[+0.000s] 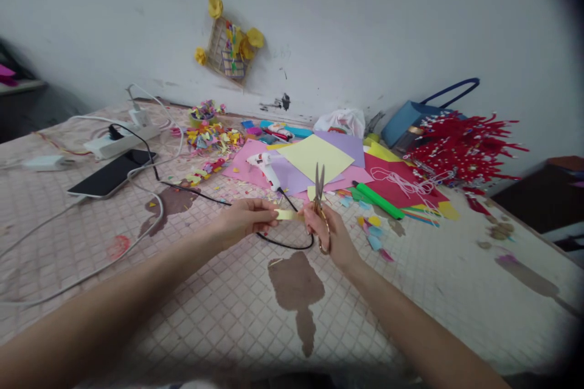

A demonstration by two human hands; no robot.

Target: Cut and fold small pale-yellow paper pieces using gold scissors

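Observation:
A short strip of pale yellow paper (286, 214) stretches between my two hands above the table. My left hand (249, 217) pinches its left end between thumb and fingertips. In my right hand (329, 230) is a pair of scissors (319, 185) with gold handles, blades pointing up and away from me and slightly apart. The fingertips of that hand also meet the strip's right end. Just beyond the hands lies a white glue gun (266, 170) on coloured paper, its black cord (287, 246) looping beneath them. A pale yellow sheet (316, 158) tops the paper pile.
To the left are a tablet (112, 174), a power strip (121, 141) and white cables. Small paper pieces (212, 137) are heaped at the back. A green marker-like tube (379, 199), white string (406, 182), red stems (465, 149) and a blue bag (406, 121) stand or lie right.

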